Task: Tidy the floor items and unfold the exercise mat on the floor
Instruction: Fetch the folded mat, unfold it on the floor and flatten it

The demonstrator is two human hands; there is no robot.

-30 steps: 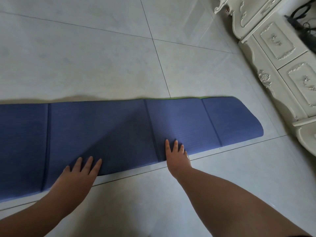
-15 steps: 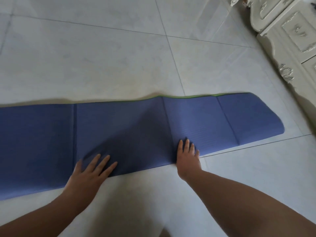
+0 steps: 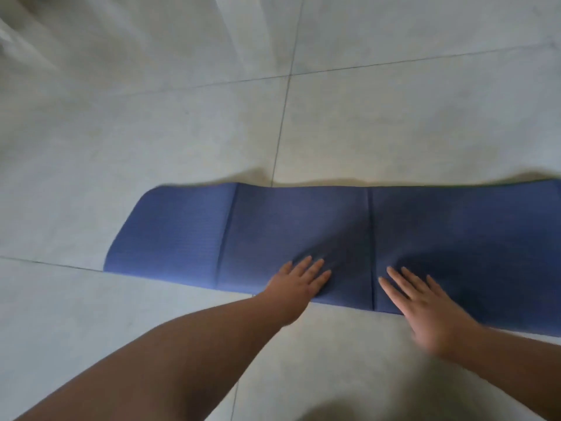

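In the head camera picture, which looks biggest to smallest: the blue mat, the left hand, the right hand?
1. Blue mat, by far.
2. Left hand and right hand: too alike to rank; the right is blurred and nearer the camera.

The mat (image 3: 303, 235) runs out past the right edge, so its far end cannot be seen. The right hand (image 3: 425, 311) is smeared with motion blur, its wrist and heel indistinct. Both forearms are cut off by the bottom edge. The floor (image 3: 91, 56) at upper left is streaked and blurred. A vague dark blur sits at the bottom edge, unreadable.
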